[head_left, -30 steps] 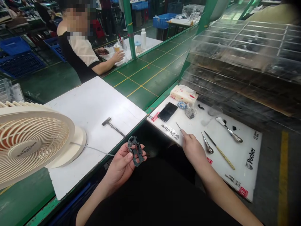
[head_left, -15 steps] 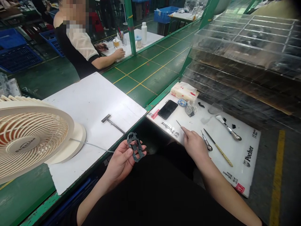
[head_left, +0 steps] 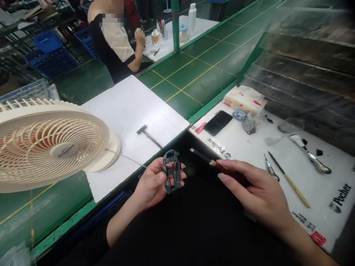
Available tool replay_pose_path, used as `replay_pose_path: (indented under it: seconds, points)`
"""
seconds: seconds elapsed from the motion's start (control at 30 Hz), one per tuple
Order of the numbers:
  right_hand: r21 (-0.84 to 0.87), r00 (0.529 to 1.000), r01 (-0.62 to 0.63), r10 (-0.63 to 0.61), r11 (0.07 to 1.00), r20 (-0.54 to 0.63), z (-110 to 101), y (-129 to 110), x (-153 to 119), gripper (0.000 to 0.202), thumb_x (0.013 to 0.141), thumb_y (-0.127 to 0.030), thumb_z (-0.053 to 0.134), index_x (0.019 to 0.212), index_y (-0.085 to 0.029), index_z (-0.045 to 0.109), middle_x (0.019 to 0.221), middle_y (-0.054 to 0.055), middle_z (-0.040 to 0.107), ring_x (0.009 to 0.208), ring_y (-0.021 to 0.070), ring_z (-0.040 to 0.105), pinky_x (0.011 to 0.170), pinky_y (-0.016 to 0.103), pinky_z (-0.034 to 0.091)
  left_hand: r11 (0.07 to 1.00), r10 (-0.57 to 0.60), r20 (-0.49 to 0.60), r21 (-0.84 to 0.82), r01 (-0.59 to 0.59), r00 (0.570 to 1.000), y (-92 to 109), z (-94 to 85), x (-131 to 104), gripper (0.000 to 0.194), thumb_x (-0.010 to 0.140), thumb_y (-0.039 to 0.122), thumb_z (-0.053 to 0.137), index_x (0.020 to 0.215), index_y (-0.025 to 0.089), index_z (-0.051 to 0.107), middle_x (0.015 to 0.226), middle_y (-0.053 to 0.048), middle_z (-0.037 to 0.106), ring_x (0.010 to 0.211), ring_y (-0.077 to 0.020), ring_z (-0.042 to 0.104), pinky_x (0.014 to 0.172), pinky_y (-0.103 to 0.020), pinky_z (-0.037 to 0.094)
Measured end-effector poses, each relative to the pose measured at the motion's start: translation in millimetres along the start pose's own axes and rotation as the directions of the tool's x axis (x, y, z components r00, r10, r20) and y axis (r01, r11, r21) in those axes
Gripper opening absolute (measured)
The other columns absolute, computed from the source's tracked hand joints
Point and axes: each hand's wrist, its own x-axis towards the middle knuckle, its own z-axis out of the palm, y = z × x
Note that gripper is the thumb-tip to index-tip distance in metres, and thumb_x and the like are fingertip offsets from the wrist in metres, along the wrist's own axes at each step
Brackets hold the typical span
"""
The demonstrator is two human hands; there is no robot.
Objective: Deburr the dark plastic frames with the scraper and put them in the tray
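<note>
My left hand (head_left: pixel 152 183) grips a dark grey plastic model-car body frame (head_left: pixel 172 171), with openings through it, between thumb and fingers. The frame is held up above my lap, past the edge of the white board. To its right, my right hand (head_left: pixel 249 184) is closed round the reddish-brown handle of a small chisel (head_left: pixel 202 155). Its flat metal blade points left toward the frame, apart from it. Part of the handle is hidden in the palm. On the right-hand board behind this hand lie a needle file (head_left: pixel 290 180) with a yellow handle and a slim pointed tool (head_left: pixel 270 167).
On the left board (head_left: pixel 119 111) stand a cream fan (head_left: pixel 66 147) and a T-shaped metal tool (head_left: pixel 149 136). The right board holds a phone (head_left: pixel 218 122), a tissue pack (head_left: pixel 244 100) and a metal-ended tool (head_left: pixel 310 154). Clear trays (head_left: pixel 305 70) rise behind. A co-worker (head_left: pixel 113 44) sits across the green conveyor.
My right hand has lifted the chisel off the right board and brought it toward the frame. My left hand keeps the frame, turned slightly more upright. The view has shifted left.
</note>
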Motion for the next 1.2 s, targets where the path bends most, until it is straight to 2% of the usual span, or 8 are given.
replay_pose_path:
  seconds: [0.1,0.23,0.37,0.47,0.63,0.8,1.03,1.2]
  points:
    - [0.013,0.987,0.099,-0.1,0.995,0.128,0.2,-8.6,5.9,0.032,0.112,-0.024,0.083,0.14,-0.038,0.085,0.126,-0.001,0.092,0.106,0.0209,0.091,0.088,0.026,0.072,0.999,0.02,0.033,-0.028,-0.019,0.999,2.6,5.8,-2.9,0.039,0.089,0.037,0.11,0.113,0.021,0.083,0.128,-0.012,0.092,0.109,-0.0259,0.092,0.094,-0.037,0.077]
    - [0.052,0.964,0.154,-0.161,0.987,0.212,7.2,-10.4,10.7,0.028,0.114,-0.022,0.079,0.138,-0.035,0.084,0.125,0.003,0.091,0.107,0.023,0.089,0.091,0.03,0.072,0.999,0.03,0.021,-0.031,-0.029,0.999,3.6,10.2,-5.2,0.043,0.084,0.038,0.113,0.107,0.02,0.081,0.123,-0.009,0.091,0.105,-0.0253,0.091,0.091,-0.036,0.077]
    - [0.145,0.987,-0.095,0.073,0.985,0.145,31.3,-6.7,19.0,0.032,0.118,-0.042,0.076,0.148,-0.032,0.08,0.129,0.007,0.088,0.112,0.0271,0.085,0.1,0.04,0.072,0.997,-0.073,-0.016,-0.019,0.072,0.997,-0.2,7.8,-6.8,0.048,0.082,0.04,0.114,0.107,0.019,0.078,0.126,-0.01,0.09,0.106,-0.0275,0.091,0.093,-0.042,0.078]
    - [0.314,0.943,-0.303,0.235,0.9,0.237,52.2,-6.4,33.4,0.042,0.111,-0.058,0.084,0.138,-0.027,0.083,0.099,0.003,0.081,0.085,0.0222,0.077,0.084,0.036,0.069,0.976,-0.219,0.043,-0.008,0.22,0.975,-6.1,3.6,-8.7,0.048,0.089,0.046,0.109,0.113,0.019,0.078,0.13,-0.013,0.089,0.107,-0.0286,0.091,0.094,-0.044,0.078]
    - [0.535,0.794,-0.549,0.202,0.642,0.573,69.8,-8.8,50.4,0.049,0.097,-0.067,0.099,0.1,-0.021,0.083,0.094,0.005,0.084,0.076,0.0187,0.073,0.071,0.03,0.062,0.923,-0.384,0.136,0.033,0.383,0.913,-12.5,-0.1,-11.7,0.059,0.089,0.053,0.107,0.127,0.018,0.079,0.136,-0.017,0.087,0.11,-0.031,0.091,0.095,-0.044,0.079]
    - [0.635,0.799,-0.565,0.159,0.527,0.58,72.4,-8.6,47.7,0.042,0.1,-0.058,0.1,0.094,-0.021,0.08,0.087,0.003,0.084,0.063,0.014,0.066,0.06,0.027,0.054,0.93,-0.361,0.144,-0.023,0.368,0.921,-13.9,0.5,-11.2,0.046,0.101,0.053,0.098,0.123,0.017,0.081,0.138,-0.018,0.088,0.111,-0.0307,0.092,0.094,-0.042,0.079]
    - [0.594,0.801,-0.572,0.23,0.565,0.552,67.2,-13.7,43.9,0.045,0.096,-0.06,0.102,0.092,-0.022,0.079,0.082,0.001,0.08,0.063,0.0143,0.064,0.059,0.027,0.054,0.915,-0.401,0.122,0.019,0.402,0.908,-16.2,-0.1,-8.6,0.049,0.092,0.043,0.107,0.124,0.016,0.083,0.139,-0.019,0.088,0.113,-0.0323,0.092,0.098,-0.043,0.077]
    - [0.529,0.822,-0.531,0.248,0.662,0.513,60.6,-22.3,41.7,0.04,0.098,-0.058,0.099,0.095,-0.024,0.08,0.088,0.001,0.082,0.078,0.02,0.076,0.075,0.032,0.064,0.896,-0.444,0.127,0.042,0.443,0.887,-15.6,-4.1,-9.5,0.045,0.092,0.037,0.107,0.122,0.017,0.081,0.118,-0.016,0.092,0.118,-0.0363,0.092,0.107,-0.046,0.074]
